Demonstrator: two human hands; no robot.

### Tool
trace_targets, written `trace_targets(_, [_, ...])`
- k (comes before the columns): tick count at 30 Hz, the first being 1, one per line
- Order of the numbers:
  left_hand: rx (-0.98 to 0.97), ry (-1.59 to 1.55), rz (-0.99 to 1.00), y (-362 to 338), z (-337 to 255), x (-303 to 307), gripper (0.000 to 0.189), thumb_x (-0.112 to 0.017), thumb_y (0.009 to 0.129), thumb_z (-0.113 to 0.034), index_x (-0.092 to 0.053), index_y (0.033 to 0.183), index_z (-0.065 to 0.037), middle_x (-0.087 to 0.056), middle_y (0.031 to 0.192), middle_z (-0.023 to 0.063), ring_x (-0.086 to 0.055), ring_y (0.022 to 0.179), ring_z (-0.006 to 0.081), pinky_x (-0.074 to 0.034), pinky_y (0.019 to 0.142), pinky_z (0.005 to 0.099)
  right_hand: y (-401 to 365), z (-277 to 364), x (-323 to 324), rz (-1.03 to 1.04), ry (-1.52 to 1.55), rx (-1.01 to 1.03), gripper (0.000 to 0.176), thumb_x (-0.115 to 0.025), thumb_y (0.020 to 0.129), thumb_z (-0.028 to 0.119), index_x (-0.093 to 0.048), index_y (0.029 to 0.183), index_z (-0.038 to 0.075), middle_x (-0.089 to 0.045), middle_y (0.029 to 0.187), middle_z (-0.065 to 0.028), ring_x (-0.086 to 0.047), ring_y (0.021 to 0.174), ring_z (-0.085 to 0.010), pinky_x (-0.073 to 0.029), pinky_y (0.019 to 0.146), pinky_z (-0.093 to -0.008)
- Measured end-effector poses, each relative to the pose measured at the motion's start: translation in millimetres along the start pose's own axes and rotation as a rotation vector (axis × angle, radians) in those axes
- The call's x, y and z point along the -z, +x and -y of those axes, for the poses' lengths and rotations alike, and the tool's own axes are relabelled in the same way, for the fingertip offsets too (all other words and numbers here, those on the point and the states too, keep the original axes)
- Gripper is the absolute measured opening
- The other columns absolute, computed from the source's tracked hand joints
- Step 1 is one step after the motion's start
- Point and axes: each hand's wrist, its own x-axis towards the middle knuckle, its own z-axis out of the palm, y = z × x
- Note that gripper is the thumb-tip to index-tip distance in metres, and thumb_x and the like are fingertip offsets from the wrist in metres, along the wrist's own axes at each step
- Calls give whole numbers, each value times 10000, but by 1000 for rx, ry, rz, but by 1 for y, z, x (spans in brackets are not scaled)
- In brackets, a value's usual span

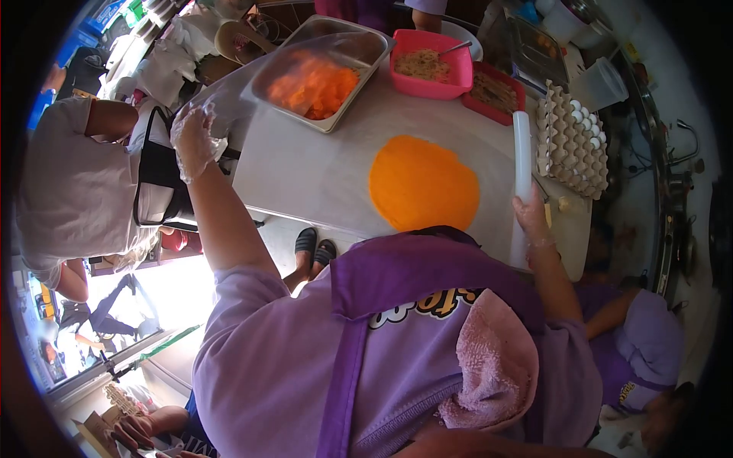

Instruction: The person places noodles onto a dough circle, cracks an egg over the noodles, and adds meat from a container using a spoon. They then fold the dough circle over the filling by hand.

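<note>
My left hand (195, 139), in a thin clear plastic glove, is raised at the left of the table with its fingers closed on a corner of a clear plastic sheet (240, 80). The sheet stretches up and across toward the metal tray. On the tabletop lies a flat, roughly round piece of orange dough (424, 183). Right of it, my gloved right hand (532, 217) is closed around the lower part of a white rolling pin (522, 153), which points away from me along the table's right side.
A metal tray (374, 57) holds orange dough pieces (313, 84). Beside it stand a pink tub (463, 74) with shredded filling and a spoon, and a red tray (519, 98). Egg cartons (561, 141) line the right edge. Other people stand left, right and across the table.
</note>
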Motion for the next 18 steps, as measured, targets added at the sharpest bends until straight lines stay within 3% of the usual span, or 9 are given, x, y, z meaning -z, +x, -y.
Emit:
trace_targets(4, [89, -161, 186, 16, 14, -15, 222, -612, 845, -22, -544, 1046, 45, -604, 857, 103, -630, 780, 190, -532, 735, 304, 55, 105, 6, 446, 766, -173, 546, -669, 785, 185, -458, 1254, 3, -583, 970, -104, -614, 858, -195, -522, 737, -316])
trace_targets(6, [133, -355, 487, 38, 46, -8, 212, -603, 832, 3, -546, 1031, 45, -588, 807, 80, -623, 733, 170, -547, 708, 311, 84, 150, -12, 618, 1059, -168, 526, -667, 801, 203, -457, 1248, 22, -582, 952, -90, -614, 842, -190, -536, 684, -311])
trace_targets(7, [355, -602, 800, 62, 63, -1, 230, -594, 826, 1, -536, 1045, 42, -570, 778, 67, -608, 716, 158, -538, 714, 305, 99, 174, -25, 665, 1127, -202, 524, -659, 816, 205, -441, 1257, 27, -581, 948, -87, -613, 844, -199, -541, 667, -317])
trace_targets(8, [353, -601, 799, 59, 72, 6, 230, -594, 826, 1, -536, 1045, 42, -570, 778, 67, -608, 716, 158, -538, 714, 305, 110, 201, -37, 705, 1124, -165, 516, -650, 827, 202, -429, 1259, 29, -578, 948, -86, -613, 852, -201, -538, 668, -310])
trace_targets(10, [-450, 686, 569, 42, 75, 5, 298, -589, 832, -27, -507, 1110, 43, -571, 774, 67, -599, 690, 169, -523, 728, 292, 132, 243, -68, 733, 1057, -72, 497, -645, 833, 198, -417, 1244, 36, -566, 935, -80, -609, 855, -204, -534, 668, -304])
trace_targets(11, [199, 174, 218, 21, 52, -21, 398, -594, 876, -145, -455, 1205, 29, -575, 938, 102, -593, 837, 219, -523, 797, 320, 138, 266, -84, 757, 1017, 4, 511, -657, 825, 205, -413, 1242, 39, -543, 908, -67, -603, 831, -196, -532, 656, -305])
trace_targets(12, [196, 177, 220, 8, 44, -27, 398, -594, 876, -145, -455, 1205, 29, -575, 938, 102, -593, 837, 219, -523, 797, 320, 154, 276, -107, 802, 1029, 57, 503, -662, 820, 203, -415, 1228, 43, -517, 878, -55, -597, 812, -182, -529, 633, -304])
trace_targets(15, [300, 122, 93, -11, 34, -21, 617, -609, 878, -393, -393, 1330, -32, -426, 1330, 84, -484, 1100, 261, -536, 751, 344, 191, 292, -165, 817, 977, 66, 456, -623, 851, 240, -444, 1204, 14, -558, 993, -96, -593, 786, -167, -520, 627, -294])
trace_targets(18, [398, 119, -137, -25, 13, -19, 616, -557, 899, -435, -394, 1332, -28, -400, 1363, 80, -479, 1101, 268, -531, 767, 375, 229, 299, -204, 842, 948, -45, 421, -626, 842, 264, -497, 1160, 20, -574, 1055, -115, -608, 829, -186, -528, 662, -327])
